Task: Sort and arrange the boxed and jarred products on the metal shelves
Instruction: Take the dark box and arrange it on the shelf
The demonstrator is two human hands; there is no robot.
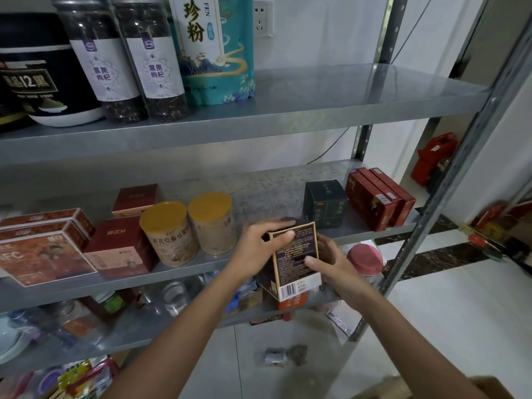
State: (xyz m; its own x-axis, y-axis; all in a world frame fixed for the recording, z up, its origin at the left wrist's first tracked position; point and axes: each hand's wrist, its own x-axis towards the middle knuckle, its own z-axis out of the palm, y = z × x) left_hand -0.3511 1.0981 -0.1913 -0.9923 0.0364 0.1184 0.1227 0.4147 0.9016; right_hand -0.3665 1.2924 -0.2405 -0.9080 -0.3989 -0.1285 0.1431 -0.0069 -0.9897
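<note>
A dark box with a gold border and a barcode (296,254) is held with both hands in front of the middle shelf (184,269). My left hand (259,240) grips its upper left corner. My right hand (328,260) holds its right side, thumb on the printed face. Behind on the middle shelf stand two yellow-lidded jars (169,231), maroon boxes (121,246), orange-red boxes (43,249), a dark green box (325,203) and red flat boxes (377,197).
The upper shelf (316,110) carries two tall clear jars (129,59), a black tub (37,70) and a teal pouch (218,47). The lower shelf holds glass jars (175,298) and a pink-lidded jar (364,257). A slanted metal upright (449,185) stands at right. Small items (285,355) lie on the floor.
</note>
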